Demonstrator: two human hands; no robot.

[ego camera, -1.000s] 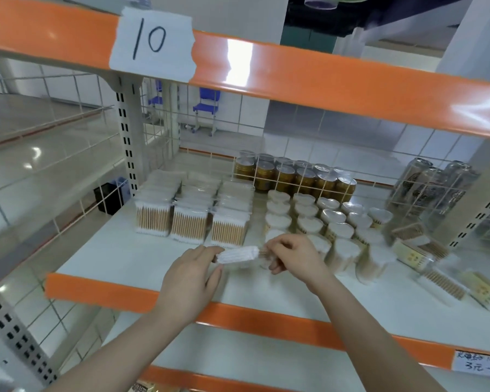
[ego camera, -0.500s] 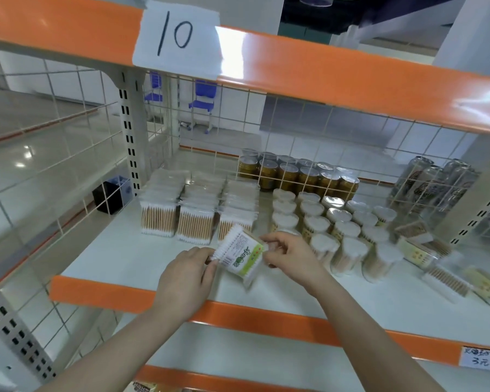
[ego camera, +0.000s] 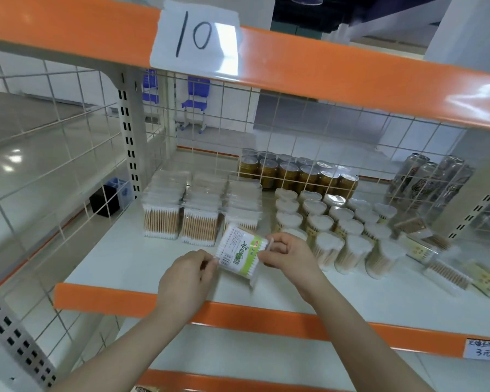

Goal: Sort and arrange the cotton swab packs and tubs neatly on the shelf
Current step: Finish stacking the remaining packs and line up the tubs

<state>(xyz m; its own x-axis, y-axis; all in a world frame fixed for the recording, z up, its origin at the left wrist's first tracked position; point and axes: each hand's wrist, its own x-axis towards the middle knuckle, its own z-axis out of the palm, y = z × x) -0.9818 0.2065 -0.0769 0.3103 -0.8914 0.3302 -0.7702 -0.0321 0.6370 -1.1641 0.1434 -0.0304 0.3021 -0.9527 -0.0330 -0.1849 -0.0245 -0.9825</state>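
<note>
While both hands pinch it, swab pack (ego camera: pixel 239 251) tilted, label print blurred

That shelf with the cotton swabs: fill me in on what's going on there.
A person is sorting cotton swabs on the white shelf. Both hands hold one flat swab pack with a green label above the shelf front: the left hand pinches its near corner, the right hand its far edge. Behind it stand three neat rows of swab packs, with round tubs grouped to their right. A few loose packs lie scattered at the far right, not yet arranged.
</note>
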